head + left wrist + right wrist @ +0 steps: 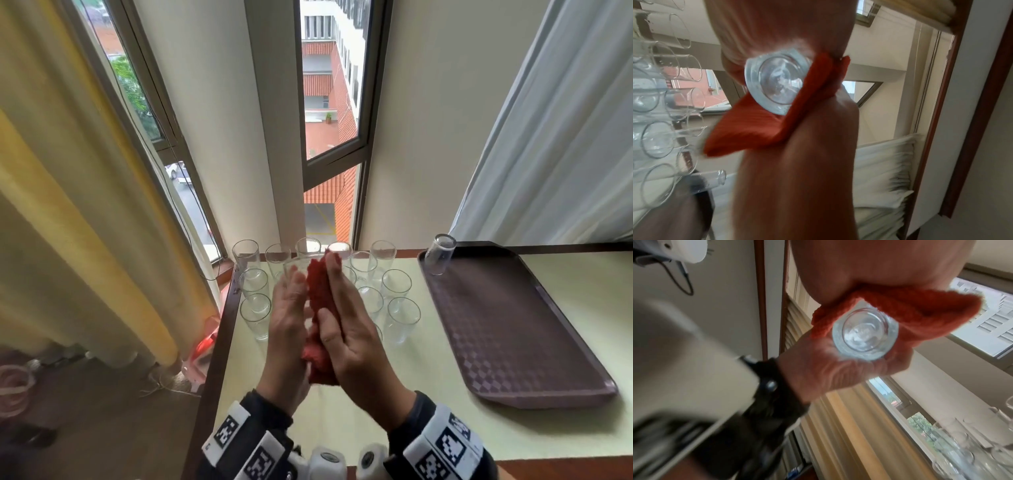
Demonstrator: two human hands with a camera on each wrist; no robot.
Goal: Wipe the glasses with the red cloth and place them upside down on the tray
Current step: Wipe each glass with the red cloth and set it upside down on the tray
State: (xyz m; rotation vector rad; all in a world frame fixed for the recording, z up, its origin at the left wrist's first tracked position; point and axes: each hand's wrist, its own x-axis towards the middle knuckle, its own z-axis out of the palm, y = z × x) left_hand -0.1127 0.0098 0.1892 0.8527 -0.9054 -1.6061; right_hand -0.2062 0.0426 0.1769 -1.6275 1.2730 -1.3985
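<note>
flat hands (318,329), glass (298,265) between, red cloth (320,298)

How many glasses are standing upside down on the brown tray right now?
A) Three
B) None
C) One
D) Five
C: a single upside-down glass stands at the far left corner of the brown tray, while the other glasses stand mouth up on the table and one more is being wiped between the hands.
</note>
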